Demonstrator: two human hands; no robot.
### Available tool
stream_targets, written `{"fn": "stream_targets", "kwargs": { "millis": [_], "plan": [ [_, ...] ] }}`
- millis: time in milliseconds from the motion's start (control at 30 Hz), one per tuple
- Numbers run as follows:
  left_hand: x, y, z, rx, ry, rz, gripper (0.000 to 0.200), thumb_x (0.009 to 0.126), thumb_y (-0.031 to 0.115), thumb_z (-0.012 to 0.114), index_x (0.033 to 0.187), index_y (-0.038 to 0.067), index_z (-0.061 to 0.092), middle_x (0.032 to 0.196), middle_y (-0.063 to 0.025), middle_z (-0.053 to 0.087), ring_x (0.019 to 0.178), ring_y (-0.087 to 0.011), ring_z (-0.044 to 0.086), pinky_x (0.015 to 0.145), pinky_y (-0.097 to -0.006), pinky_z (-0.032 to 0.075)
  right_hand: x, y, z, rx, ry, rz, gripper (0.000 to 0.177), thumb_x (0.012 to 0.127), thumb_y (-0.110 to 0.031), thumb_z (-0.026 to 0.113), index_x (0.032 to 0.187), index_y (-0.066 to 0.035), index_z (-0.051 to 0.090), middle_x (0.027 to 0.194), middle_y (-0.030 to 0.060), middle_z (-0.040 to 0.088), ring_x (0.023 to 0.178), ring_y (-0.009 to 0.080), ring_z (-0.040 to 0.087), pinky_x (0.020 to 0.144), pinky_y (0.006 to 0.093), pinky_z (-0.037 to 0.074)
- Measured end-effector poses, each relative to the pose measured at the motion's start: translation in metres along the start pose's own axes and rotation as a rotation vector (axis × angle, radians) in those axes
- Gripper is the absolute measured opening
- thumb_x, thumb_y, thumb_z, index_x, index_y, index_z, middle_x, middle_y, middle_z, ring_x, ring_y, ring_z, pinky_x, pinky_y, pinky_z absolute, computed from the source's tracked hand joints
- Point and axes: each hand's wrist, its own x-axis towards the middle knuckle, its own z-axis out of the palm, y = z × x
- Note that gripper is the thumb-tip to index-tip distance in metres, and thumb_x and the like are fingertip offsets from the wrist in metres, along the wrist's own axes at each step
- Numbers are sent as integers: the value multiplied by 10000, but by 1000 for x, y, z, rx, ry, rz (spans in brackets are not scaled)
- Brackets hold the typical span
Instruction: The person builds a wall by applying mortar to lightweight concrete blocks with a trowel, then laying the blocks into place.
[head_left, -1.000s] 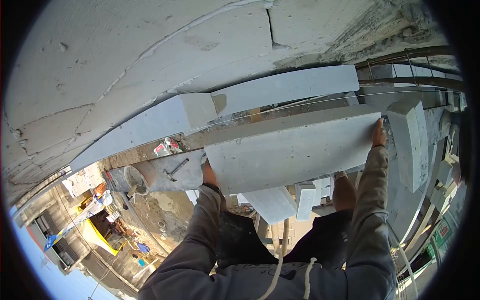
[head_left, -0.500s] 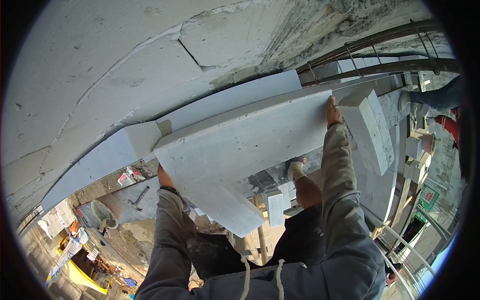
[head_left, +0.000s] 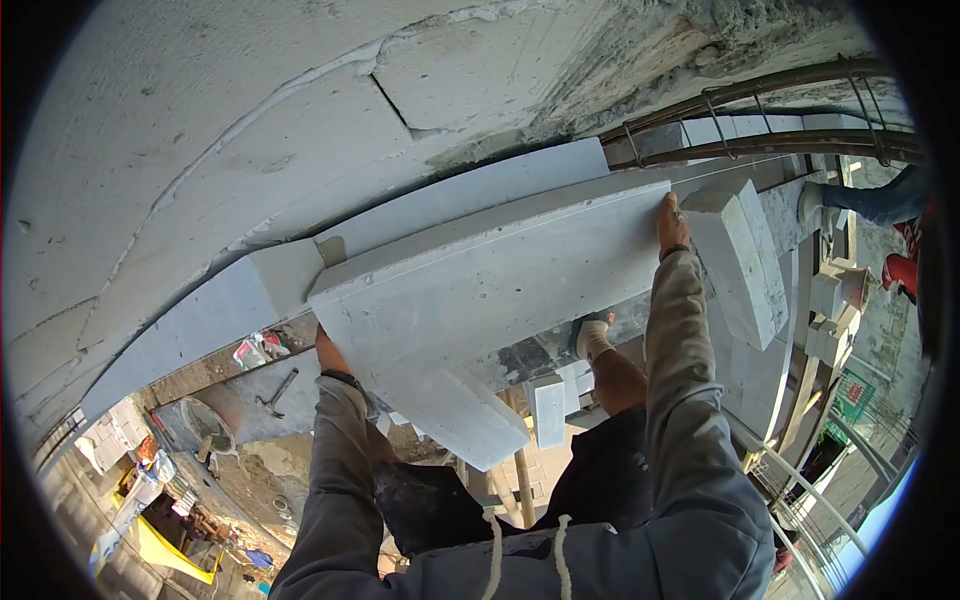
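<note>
A long, pale grey aerated concrete block spans the space between my two hands, its broad face turned toward me. My right hand is closed on its right end, fingers along the upper corner. My left hand grips the lower left end, with its fingers mostly hidden by the block. Behind the block's upper edge runs a row of laid blocks, with a patch of mortar at one joint. Another pale block juts out beneath the held one, toward my legs.
Upright blocks stand just right of my right hand. A rebar cage lies along the wall. At left are a hammer and a mortar bucket on the scaffold. Another person's leg shows at far right.
The block has tipped slightly, so more of its upper narrow side shows. Both hands keep their hold at its ends. The view has shifted a little.
</note>
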Motion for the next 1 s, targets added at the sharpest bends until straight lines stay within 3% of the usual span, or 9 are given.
{"fn": "stream_targets", "kwargs": {
  "millis": [133,200,267,400,600,667,800,900,1000],
  "plan": [
    [-15,-2,-17,-142,-5,-103,359,906,257,346,1109,6,503,1040,-85,577,932,-200,562,829,-280,443,-12,24,0,59,-66,84,690,861,-557,254,1017,25,589,1020,232,585,984,373,532,852,400,379],
    [-32,-2,-38,65,92,-111,364,904,265,347,1109,10,505,1042,-88,577,937,-198,562,830,-273,440,-14,59,12,112,-106,101,742,840,-599,238,1044,25,582,1048,227,580,1021,362,526,864,408,376],
    [-43,-14,-55,-231,52,-239,451,923,363,314,1152,16,488,1063,-94,564,967,-198,542,838,-272,429,-32,63,8,-257,-190,213,784,828,-622,206,1047,30,582,1047,253,566,1048,370,510,876,416,373],
    [-82,71,-48,-711,82,-560,530,935,430,263,1210,15,444,1077,-88,548,973,-186,517,835,-278,426,-84,67,32,-485,-371,98,826,829,-636,133,1053,24,578,1075,263,542,1078,383,478,907,432,359],
    [-124,67,-115,-279,65,-597,560,908,474,334,1185,2,453,1046,-90,548,921,-166,511,817,-287,417,-151,158,139,-555,-541,-97,770,855,-597,135,1158,-3,519,1162,244,503,1149,351,435,968,409,313],
    [-129,72,-133,-220,100,-711,527,908,443,354,1171,-1,460,1037,-90,551,899,-162,514,800,-284,419,-196,139,149,-850,-793,172,749,866,-575,127,1174,-9,509,1184,243,488,1176,342,412,997,400,283],
    [-126,57,-158,8,134,-830,478,888,380,411,1144,-19,474,1023,-89,558,881,-167,523,784,-284,419,-245,253,205,-791,-862,222,779,863,-583,115,1147,20,519,1173,256,488,1155,362,427,988,412,298],
    [-109,39,-155,161,48,-734,482,877,386,427,1129,-20,490,1030,-108,569,916,-200,536,819,-291,406,-271,306,201,-857,-1091,62,819,860,-584,81,1122,58,518,1163,262,493,1129,377,448,965,422,325],
    [-72,35,-117,397,-144,-585,499,860,420,451,1104,-11,513,1009,-103,580,905,-190,542,807,-279,408,-297,259,150,-740,-896,441,787,854,-596,121,1142,30,502,1088,267,532,1088,362,484,935,466,337]
  ]
}}
